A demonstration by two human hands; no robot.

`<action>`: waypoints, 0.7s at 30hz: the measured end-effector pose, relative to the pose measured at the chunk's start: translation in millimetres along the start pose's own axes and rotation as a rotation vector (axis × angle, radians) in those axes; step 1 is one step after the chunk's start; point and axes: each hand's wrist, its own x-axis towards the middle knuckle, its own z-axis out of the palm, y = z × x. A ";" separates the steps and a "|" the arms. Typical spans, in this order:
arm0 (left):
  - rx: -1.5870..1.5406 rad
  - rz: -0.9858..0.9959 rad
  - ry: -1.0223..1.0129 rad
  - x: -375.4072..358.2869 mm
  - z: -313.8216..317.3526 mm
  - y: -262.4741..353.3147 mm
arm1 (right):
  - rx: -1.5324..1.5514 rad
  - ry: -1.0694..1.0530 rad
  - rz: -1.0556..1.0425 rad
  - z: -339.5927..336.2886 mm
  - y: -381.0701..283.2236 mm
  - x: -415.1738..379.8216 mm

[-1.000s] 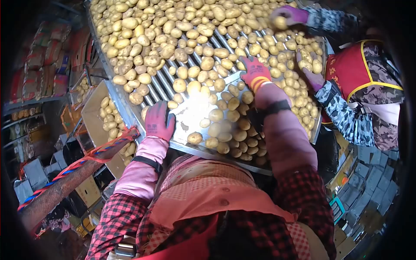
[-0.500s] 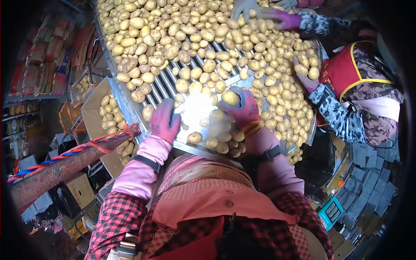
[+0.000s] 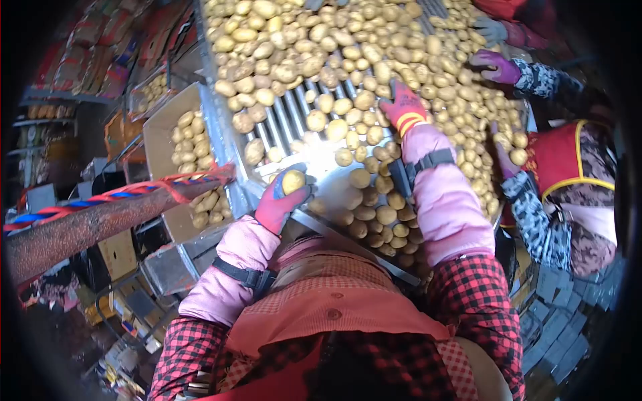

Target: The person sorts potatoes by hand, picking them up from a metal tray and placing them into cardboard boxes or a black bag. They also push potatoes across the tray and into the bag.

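Observation:
My left hand (image 3: 273, 206), in a pink and grey glove, grips a yellow potato (image 3: 293, 182) at the near left edge of the metal sorting table. Farther forward, my right hand (image 3: 406, 105), in a red-pink glove, reaches over the loose potatoes (image 3: 364, 100). Its thumb and fingers stand apart beside several of them, and I see no potato in it. Metal rollers (image 3: 291, 117) show between the potatoes. Bright glare whitens the metal surface between my hands. More potatoes (image 3: 386, 215) lie below it, near my body.
A cardboard box (image 3: 157, 150) of potatoes stands left of the table. A rusty bar (image 3: 100, 227) wrapped in rope juts in from the left. At right, a co-worker's purple-gloved hand (image 3: 496, 67) is over the potatoes; another person's grey glove (image 3: 491, 30) is behind it.
My right hand has moved forward and its potato is gone from it. My left hand now holds a potato. The view has shifted, moving the table rightward.

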 end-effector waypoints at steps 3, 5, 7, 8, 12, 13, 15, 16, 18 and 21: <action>-0.009 0.051 0.045 -12.0 0.3 2.9 | -0.261 -0.123 0.110 -8.0 -30.4 16.7; 0.041 0.056 0.049 -19.2 0.5 9.2 | -0.276 -0.208 0.159 -9.1 -40.2 30.1; 0.049 0.062 0.051 -22.8 -2.7 10.8 | -0.236 -0.314 0.131 -12.1 -33.9 37.3; 0.087 0.078 0.055 -23.0 -4.9 12.0 | -0.228 -0.296 0.113 -14.6 -31.1 34.2; 0.122 0.103 0.049 -32.2 0.8 21.8 | -0.240 -0.262 0.033 -13.1 -19.6 0.2; 0.073 0.108 0.035 -34.6 4.0 27.1 | -0.252 -0.262 0.009 -10.1 -17.4 -9.2; -0.022 0.120 -0.010 -38.4 8.6 33.9 | -0.090 -0.192 0.013 -17.8 -18.4 -42.3; -0.058 0.072 -0.016 -41.9 5.3 33.4 | 0.182 -0.181 0.057 -22.1 -20.5 -56.9; -0.342 0.003 -0.103 -45.1 -1.0 27.3 | 0.632 -0.075 0.049 -37.4 -49.0 -97.4; -0.225 -0.005 -0.087 -53.0 13.2 37.9 | 0.791 0.367 -0.350 -75.8 -134.9 -165.8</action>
